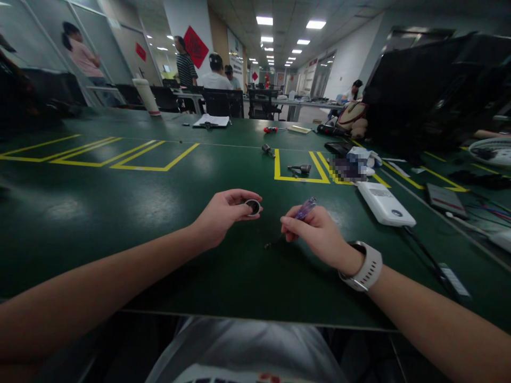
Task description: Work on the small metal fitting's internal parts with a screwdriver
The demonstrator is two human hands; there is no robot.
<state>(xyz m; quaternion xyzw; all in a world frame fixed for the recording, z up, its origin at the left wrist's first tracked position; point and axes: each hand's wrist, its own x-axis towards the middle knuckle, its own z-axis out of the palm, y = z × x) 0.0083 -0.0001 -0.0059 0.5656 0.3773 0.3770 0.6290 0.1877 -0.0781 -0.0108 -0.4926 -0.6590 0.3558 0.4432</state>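
My left hand (pixel 223 217) is closed on a small round part (pixel 253 207) with a pale rim and a dark middle, held just above the green table (pixel 159 207). To its right, my right hand (pixel 317 234) grips a screwdriver (pixel 306 208) by its clear purple handle. The thin shaft slants down to the left, and a small dark bit shows at its tip; I cannot make out whether that is a screw. The tip and the round part are apart. Beyond my hands lie two dark metal parts with stems, one (pixel 304 168) inside a yellow-taped box and another (pixel 268 151) beside it.
A red-handled screwdriver (pixel 270 130) and a clipboard with paper (pixel 211 121) lie farther back. On the right are a white device (pixel 385 205) with a black cable and a crumpled cloth (pixel 365 157). A tall cup (pixel 147 97) stands at the far left. Several people are in the background.
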